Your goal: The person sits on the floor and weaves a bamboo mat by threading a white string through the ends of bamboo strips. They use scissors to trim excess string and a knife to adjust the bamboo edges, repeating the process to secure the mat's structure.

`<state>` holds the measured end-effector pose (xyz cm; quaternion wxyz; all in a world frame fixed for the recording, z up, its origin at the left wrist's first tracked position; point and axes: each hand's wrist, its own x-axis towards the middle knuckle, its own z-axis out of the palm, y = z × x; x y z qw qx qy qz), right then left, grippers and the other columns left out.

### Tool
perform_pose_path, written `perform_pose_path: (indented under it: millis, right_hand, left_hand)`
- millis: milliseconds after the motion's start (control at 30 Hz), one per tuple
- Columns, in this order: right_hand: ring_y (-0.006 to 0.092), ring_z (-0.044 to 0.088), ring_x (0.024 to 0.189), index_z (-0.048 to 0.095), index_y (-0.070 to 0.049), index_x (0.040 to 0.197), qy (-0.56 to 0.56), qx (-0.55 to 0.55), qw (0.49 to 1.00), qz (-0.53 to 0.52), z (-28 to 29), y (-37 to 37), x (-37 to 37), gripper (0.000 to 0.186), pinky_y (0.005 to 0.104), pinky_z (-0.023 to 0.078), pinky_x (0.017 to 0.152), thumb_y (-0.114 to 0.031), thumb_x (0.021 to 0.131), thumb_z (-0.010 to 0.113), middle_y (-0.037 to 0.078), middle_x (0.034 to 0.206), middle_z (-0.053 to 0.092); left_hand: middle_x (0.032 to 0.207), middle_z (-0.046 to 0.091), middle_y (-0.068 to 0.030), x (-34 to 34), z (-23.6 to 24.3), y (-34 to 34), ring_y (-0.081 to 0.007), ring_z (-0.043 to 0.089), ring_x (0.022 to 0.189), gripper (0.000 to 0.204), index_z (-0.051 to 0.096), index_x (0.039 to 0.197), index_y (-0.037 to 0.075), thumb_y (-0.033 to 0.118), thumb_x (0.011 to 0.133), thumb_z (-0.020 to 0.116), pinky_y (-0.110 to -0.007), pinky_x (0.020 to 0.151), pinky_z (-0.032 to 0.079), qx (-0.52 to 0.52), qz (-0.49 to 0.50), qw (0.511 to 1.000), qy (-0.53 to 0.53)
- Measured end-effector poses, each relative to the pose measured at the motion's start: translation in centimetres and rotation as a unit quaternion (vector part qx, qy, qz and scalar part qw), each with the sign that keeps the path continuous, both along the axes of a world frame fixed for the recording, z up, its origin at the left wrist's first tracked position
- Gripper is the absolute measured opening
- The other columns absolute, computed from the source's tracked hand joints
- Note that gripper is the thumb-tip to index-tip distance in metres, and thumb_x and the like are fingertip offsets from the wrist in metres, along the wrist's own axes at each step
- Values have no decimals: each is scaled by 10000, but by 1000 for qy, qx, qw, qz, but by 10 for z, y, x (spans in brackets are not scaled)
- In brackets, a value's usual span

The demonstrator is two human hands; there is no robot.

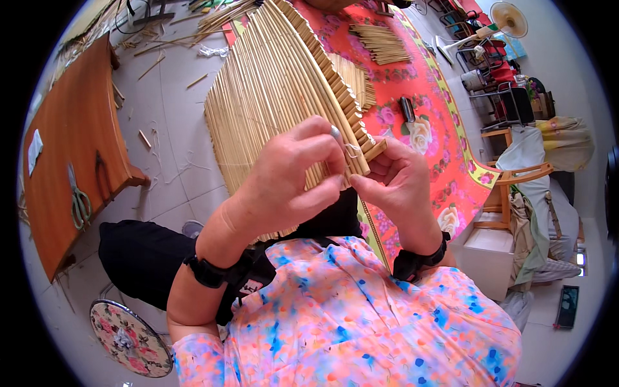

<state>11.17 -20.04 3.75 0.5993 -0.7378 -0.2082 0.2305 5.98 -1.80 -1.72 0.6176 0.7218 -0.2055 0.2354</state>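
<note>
A mat of many pale bamboo sticks bound side by side (258,84) rests over my lap and the red floral surface, with white thread (352,149) at its near right corner. My left hand (293,171) is at this corner, fingers curled toward the thumb, a silvery band on one finger; what its fingertips pinch is too small to make out. My right hand (396,187) grips the edge of the mat by a short protruding stick (375,149), thumb underneath the corner.
A wooden bench (74,122) with scissors (80,203) is at left, a floral stool (129,338) lower left. The red floral covering (438,116) holds stick bundles (377,44) and a dark object (406,109). A fan (506,19), chairs and draped cloth (529,155) are right.
</note>
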Motion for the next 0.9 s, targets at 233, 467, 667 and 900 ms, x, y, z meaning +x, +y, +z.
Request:
perform_pose_path:
  millis: [233, 467, 667, 900]
  right_hand:
    - [106, 656, 920, 596, 38, 1023, -24, -21, 999, 3, 1, 3, -3, 284, 269, 548, 853, 33, 758, 696, 76, 978, 683]
    - [114, 657, 925, 594, 51, 1034, -26, -19, 999, 5, 1, 4, -4, 290, 270, 550, 849, 35, 762, 692, 89, 990, 687]
    - [123, 663, 929, 589, 53, 1063, -38, -16, 999, 7, 0, 3, -7, 309, 274, 551, 852, 35, 772, 690, 93, 1000, 688]
    - [118, 664, 921, 588, 52, 1038, -28, -8, 1000, 10, -1, 1, -6, 278, 264, 548, 849, 46, 775, 679, 88, 981, 689]
  left_hand:
    - [832, 550, -86, -1, 1, -7, -191, 596, 676, 193, 595, 906, 19, -61, 740, 652, -291, 624, 511, -66, 113, 990, 56]
    - [884, 556, -107, -6, 5, 1, -208, 615, 645, 163, 616, 944, 25, 5, 790, 667, -320, 609, 505, 1, 155, 978, 143]
    - [894, 540, -75, -6, -4, -2, -104, 600, 633, 138, 596, 941, -16, -11, 815, 651, -230, 549, 466, 18, 117, 978, 172]
    - [733, 541, 0, -13, 5, 14, -43, 546, 626, 88, 559, 958, 6, 20, 891, 613, -204, 529, 431, -113, -33, 944, 308]
